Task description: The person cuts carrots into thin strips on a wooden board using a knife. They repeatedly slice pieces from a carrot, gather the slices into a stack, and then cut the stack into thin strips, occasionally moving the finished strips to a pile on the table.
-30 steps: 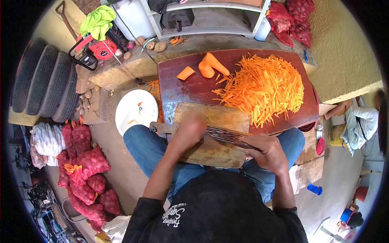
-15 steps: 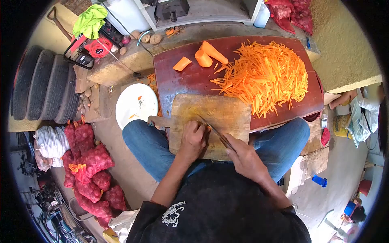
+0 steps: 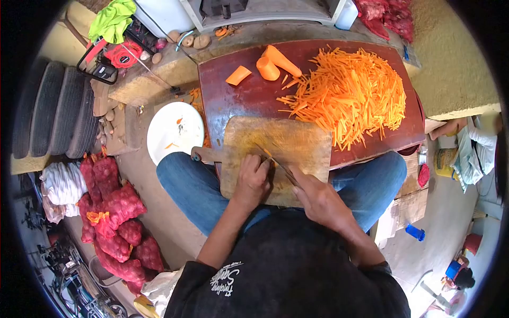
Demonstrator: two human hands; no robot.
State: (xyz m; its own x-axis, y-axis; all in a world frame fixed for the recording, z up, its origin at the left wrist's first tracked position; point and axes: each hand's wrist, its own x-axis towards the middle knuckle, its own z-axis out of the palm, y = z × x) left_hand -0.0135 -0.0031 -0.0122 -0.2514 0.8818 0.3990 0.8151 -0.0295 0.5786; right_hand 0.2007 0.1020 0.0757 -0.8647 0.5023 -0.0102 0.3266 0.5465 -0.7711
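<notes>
A worn wooden cutting board (image 3: 310, 138) with a handle on its left lies at the near edge of the dark red table, over my lap. On it my left hand (image 3: 252, 180) is closed with curled fingers around a piece of carrot (image 3: 273, 164), of which only a little orange shows beside the fingertips. My right hand (image 3: 322, 201) grips the handle of a knife (image 3: 280, 164). The blade points up and left, right beside my left fingertips. Beyond the board are a large heap of carrot sticks (image 3: 355, 98) and thick peeled carrot pieces (image 3: 268, 69).
The dark red table (image 3: 228, 100) spreads ahead of me. To its left stands a white basin (image 3: 159, 132) with a few scraps. Red mesh sacks (image 3: 122, 206) and stacked tyres (image 3: 53, 111) are on the left. At far right another person's arm (image 3: 450, 127) shows.
The knife and my right hand have shifted slightly, with an orange sliver now showing at the blade. My left hand stays on the carrot piece. The whole view has tilted a little.
</notes>
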